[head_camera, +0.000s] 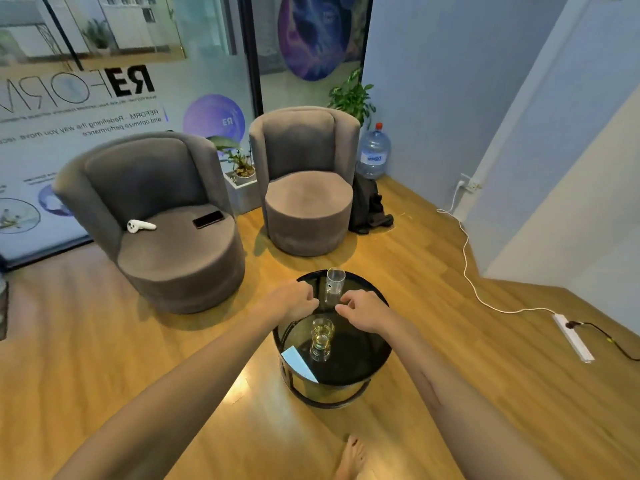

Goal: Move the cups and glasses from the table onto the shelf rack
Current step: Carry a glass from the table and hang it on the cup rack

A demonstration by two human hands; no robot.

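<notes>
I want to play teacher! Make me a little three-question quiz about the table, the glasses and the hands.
1. True or false: the tall clear glass stands on the far side of the round black table.
2. Which sits nearer the person on the table? A) the tall clear glass B) the short glass C) a mug
3. Fill in: the left hand and right hand reach over the table, and neither one ____ a glass.

Key
1. True.
2. B.
3. Holds: both hands hover with fingers curled, one on each side of the tall clear glass.
</notes>
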